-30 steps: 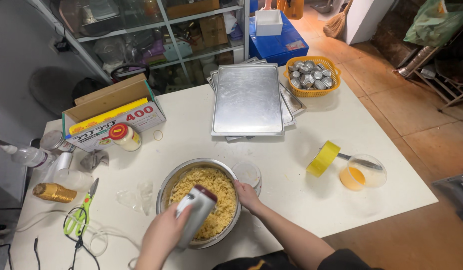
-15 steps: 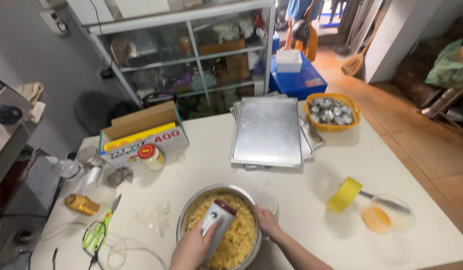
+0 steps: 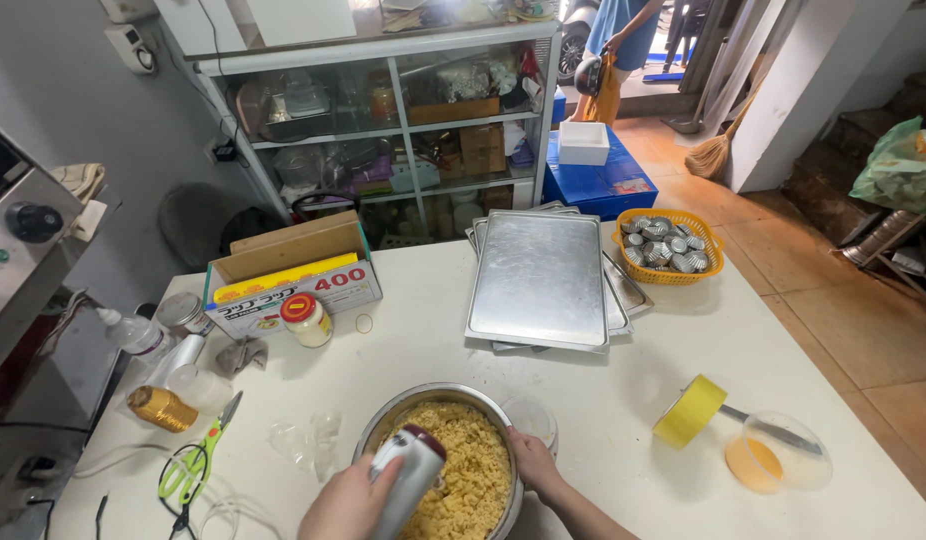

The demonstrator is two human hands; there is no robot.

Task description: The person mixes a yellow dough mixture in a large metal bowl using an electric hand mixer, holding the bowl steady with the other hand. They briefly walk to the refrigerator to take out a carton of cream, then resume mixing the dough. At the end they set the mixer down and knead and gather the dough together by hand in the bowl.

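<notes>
At the counter's (image 3: 623, 400) near edge, the left hand (image 3: 350, 503) grips a white shaker bottle (image 3: 408, 478) tilted over a metal bowl (image 3: 438, 398) of yellow crumbly mix (image 3: 473, 470), while the right hand (image 3: 531, 462) clasps the bowl's rim beside a stack of baking trays (image 3: 540, 280).

- Visible body: two hands and parts of both forearms, entering from the bottom edge of the head view.
- Left hand (image 3: 348, 503): bare; no glove, no ring seen on the exposed surfaces.
- Right hand (image 3: 532, 463): bare; no glove; fingers short-nailed as far as the view allows.
- Right forearm: uncovered up to the frame edge; no sleeve, watch or band visible.
- Left wrist: cut off by the frame edge; clothing there cannot be determined.
</notes>
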